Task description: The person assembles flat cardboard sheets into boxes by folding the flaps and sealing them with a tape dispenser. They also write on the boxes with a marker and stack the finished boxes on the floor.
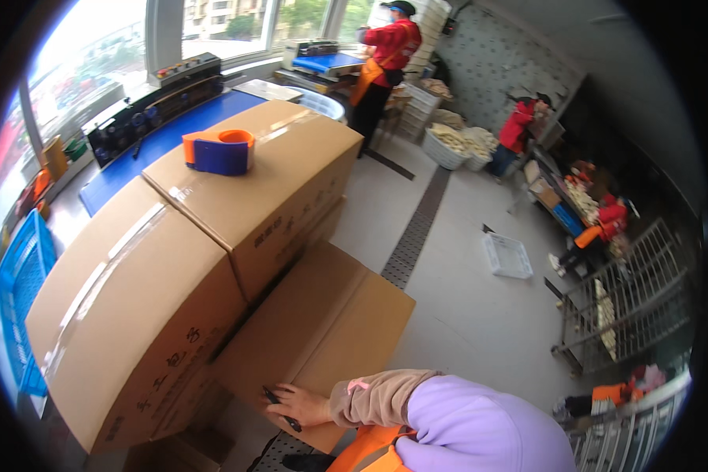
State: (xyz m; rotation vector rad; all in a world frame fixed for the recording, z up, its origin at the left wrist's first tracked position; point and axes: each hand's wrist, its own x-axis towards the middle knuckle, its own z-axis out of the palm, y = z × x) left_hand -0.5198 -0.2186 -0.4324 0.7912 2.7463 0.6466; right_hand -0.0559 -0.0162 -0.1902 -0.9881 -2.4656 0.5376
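A right hand [299, 407], grip clenched on a dark pen [282, 409], writes on the low cardboard box [322, 330] at six o'clock; a tape dispenser [220, 151] sits at eleven. The left hand is unseen.

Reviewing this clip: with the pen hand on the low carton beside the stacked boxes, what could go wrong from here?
1. The tape dispenser sits loose near the edge of the upper carton; a bump might knock it off.
2. The hand holding a pen presses on the lower carton, right beneath the front carton; shifting that stack could pinch it.
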